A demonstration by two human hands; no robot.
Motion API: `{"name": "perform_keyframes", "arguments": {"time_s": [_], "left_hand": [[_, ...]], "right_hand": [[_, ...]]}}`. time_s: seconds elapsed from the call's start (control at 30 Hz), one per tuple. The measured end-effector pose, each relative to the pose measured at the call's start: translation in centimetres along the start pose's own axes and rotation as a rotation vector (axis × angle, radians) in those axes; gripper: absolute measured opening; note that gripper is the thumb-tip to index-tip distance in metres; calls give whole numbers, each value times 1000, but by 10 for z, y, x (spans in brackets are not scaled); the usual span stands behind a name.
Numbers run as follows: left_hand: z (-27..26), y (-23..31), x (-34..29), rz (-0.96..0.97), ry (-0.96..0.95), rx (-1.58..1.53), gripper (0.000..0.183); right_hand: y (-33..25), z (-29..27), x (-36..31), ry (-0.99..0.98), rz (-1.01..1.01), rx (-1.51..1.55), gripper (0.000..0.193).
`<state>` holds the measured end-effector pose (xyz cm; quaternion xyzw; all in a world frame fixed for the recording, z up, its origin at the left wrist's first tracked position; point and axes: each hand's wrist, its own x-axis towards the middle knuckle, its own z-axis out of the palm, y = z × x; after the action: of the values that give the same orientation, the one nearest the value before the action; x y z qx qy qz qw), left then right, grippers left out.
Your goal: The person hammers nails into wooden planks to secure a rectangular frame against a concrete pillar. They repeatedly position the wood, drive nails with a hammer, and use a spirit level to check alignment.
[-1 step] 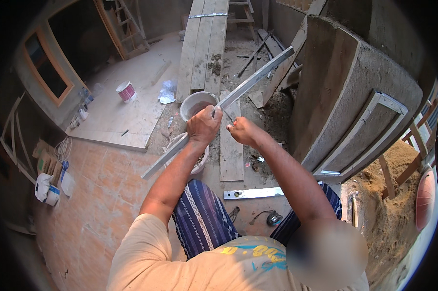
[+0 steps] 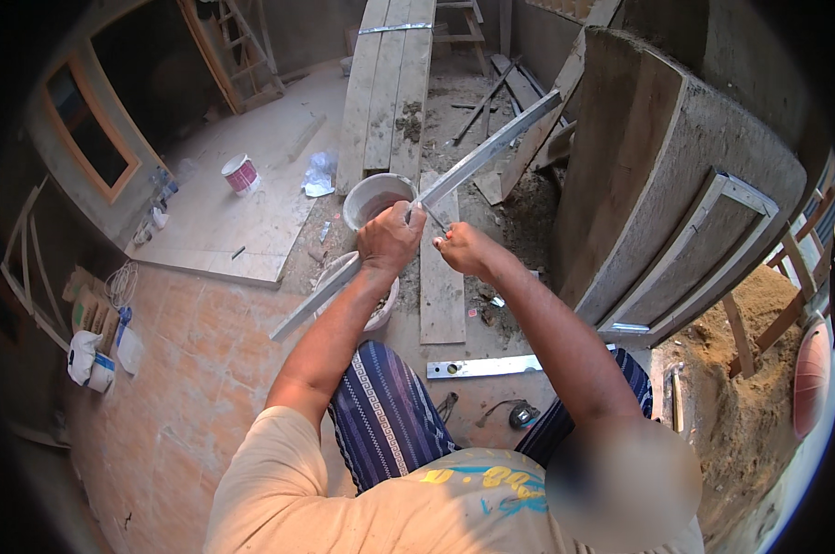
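Note:
A long grey metal bar (image 2: 493,150) runs slantwise in front of me, from low on the left to high on the right. My left hand (image 2: 389,238) is closed around it near its middle. My right hand (image 2: 461,247) is closed just to the right, pinching a thin dark rod-like tool (image 2: 438,221) whose far end meets the bar by my left thumb. The tool's exact kind is too small to make out. Below the bar stand a grey bucket (image 2: 366,189) and a second pale bucket (image 2: 392,305), both partly covered by my left hand and arm.
A silver spirit level (image 2: 491,367) and a tape measure (image 2: 523,415) lie close to my knees. Wooden planks (image 2: 381,111) stretch away ahead. To the right rises a cement-coated slab (image 2: 662,175) bearing a metal frame (image 2: 713,249), with sand (image 2: 713,443) beyond. A pink-and-white bucket (image 2: 240,174) stands far left.

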<state>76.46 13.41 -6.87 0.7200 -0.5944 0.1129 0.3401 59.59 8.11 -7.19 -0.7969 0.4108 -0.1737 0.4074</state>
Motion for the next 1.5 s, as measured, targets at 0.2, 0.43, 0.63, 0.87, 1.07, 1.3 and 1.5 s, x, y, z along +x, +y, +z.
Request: {"name": "perform_keyframes", "arguments": {"time_s": [0.2,0.43,0.63,0.87,1.07,1.3,1.5], "left_hand": [[9,1,-6,112,-121,25,30],[24,-2,-13,133,-138,61,28],[29,0,-13,116,-203,131,32],[41,0,-17,104,-267,266,32],[62,-28,-23,-48,-503,325,37],[58,-18,-25,-93,-585,226,40],[56,-24,-28,-84,-641,194,39]], "right_hand": [[9,-11,-8,-117,160,49,52],[25,-12,-9,-157,192,48,52],[31,-4,-11,-138,279,143,54],[49,12,-8,-23,120,70,46],[69,39,-15,-17,103,7,47],[71,31,-16,-71,116,-12,48],[71,32,-24,-73,135,28,49]]}}
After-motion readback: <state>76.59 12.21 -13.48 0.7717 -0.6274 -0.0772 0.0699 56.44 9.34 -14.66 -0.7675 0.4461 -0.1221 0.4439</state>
